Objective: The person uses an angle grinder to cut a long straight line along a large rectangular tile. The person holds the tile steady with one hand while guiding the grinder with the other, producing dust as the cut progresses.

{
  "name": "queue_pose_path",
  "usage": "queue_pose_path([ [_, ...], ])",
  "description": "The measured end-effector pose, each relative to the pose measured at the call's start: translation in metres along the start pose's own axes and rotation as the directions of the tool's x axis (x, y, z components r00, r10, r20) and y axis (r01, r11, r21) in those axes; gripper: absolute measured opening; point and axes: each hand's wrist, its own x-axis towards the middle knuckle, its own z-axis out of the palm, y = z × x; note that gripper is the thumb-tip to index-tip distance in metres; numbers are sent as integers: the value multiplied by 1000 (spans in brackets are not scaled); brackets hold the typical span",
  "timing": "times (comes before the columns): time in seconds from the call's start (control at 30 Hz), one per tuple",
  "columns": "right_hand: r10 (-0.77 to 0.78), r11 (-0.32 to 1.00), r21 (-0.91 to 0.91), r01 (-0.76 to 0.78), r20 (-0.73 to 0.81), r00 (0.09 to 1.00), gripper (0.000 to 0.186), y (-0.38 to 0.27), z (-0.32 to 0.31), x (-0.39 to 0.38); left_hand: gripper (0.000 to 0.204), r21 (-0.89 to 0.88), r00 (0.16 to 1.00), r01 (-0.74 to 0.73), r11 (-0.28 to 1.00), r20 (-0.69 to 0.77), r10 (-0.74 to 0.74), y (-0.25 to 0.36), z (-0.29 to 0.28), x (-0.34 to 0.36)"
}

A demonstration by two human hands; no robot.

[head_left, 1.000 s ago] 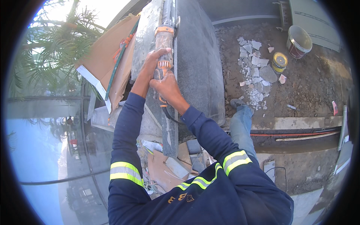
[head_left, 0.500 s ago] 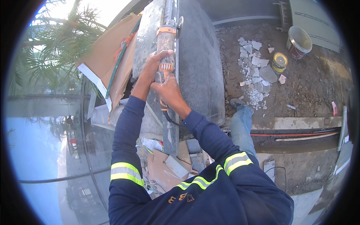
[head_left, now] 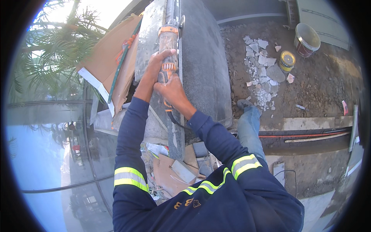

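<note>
Both hands grip a worn angle grinder (head_left: 169, 41) with a grey body and orange bands. My left hand (head_left: 157, 63) wraps the barrel behind the orange collar, thumb across the top. Farther back, my right hand (head_left: 172, 89) closes round the rear handle, where the black cord leaves. The cutting disc (head_left: 182, 25) stands upright on the tool's right side, at the long edge of a grey stone slab (head_left: 203, 65). Whether the disc touches the stone I cannot tell. A narrow grey strip of stone (head_left: 176, 139) runs back toward me beneath the grinder.
Cardboard (head_left: 101, 58) and a green bar (head_left: 124, 62) lean at the left, by glass panels (head_left: 46, 147). Broken tile pieces (head_left: 262, 73) litter the dirt at right, near a yellow can (head_left: 287, 61) and a white bucket (head_left: 307, 40). A trench with pipes (head_left: 305, 135) runs below.
The whole view has shifted slightly, carrying the surroundings a little left. Both hands keep the same grip, and the grinder stays at the slab's edge, almost unmoved.
</note>
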Motion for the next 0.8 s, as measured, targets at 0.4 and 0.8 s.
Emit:
queue_pose_path([
  [0.4, 97, 995, 30, -98, 25, 995, 38, -5, -1, 4, 45, 29, 999, 26, 999, -32, -25, 2, -1, 4],
  [0.8, 53, 998, -43, -53, -4, 999, 49, -15, 1, -28, 49, 40, 1000, -13, 999, 3, 13, 1, 2, -23],
])
